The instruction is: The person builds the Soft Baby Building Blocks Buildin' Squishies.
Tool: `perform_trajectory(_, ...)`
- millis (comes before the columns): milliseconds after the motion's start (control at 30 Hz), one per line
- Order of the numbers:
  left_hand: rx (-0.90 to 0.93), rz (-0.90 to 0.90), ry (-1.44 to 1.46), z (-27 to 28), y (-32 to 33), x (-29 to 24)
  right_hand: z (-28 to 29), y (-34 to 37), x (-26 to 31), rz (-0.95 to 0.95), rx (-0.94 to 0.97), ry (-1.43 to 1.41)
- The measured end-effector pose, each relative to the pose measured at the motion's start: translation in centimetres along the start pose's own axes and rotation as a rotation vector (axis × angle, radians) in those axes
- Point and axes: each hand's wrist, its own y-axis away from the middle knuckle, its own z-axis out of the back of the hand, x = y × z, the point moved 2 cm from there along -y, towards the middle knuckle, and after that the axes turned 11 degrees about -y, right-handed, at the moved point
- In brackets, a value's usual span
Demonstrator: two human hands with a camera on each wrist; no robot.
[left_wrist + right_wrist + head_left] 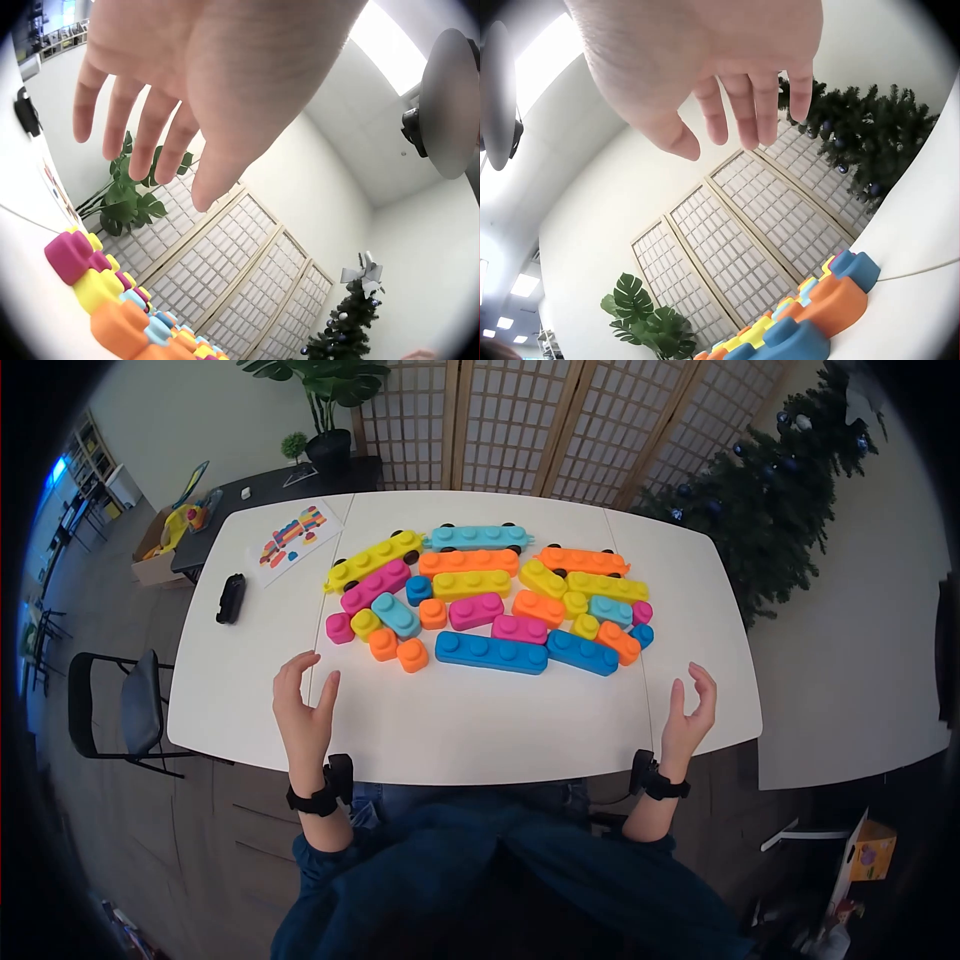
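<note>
My left hand (303, 710) hovers over the left front of the table, fingers relaxed and holding nothing. Past its fingertips lie orange single blocks (412, 655) and a magenta one (340, 627). On the other side my right hand (687, 715) is raised with loosely bent fingers, also bare. The nearest pieces to it are an orange two-stud block (618, 643) and a long blue block (582, 652). Between the hands spreads a group of toy building blocks. Wheeled bases in yellow (374, 561), light blue (478, 538) and orange (583, 561) stand along its back.
The white table (400, 730) holds a printed picture sheet (293, 540) at back left and a black object (231, 599) beside it. A folding screen (560, 430) and a decorated tree (780, 510) stand behind. One chair (130, 705) is at the left.
</note>
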Motion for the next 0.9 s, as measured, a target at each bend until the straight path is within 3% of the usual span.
perform_trajectory(300, 0.149, 0.08, 0.119, -0.3, -0.1, -0.7, -0.3, -0.9, -0.8, -0.026, -0.03, -0.031)
perform_trajectory(767, 0.174, 0.085, 0.121, -1.5, -0.9, -0.2, -0.7, -1.0, -1.5, -0.066, -0.008, -0.037)
perform_trajectory(900, 0.179, 0.077, 0.112, -1.7, -0.8, -0.1, -1.8, -1.2, -0.7, -0.085, 0.077, -0.021)
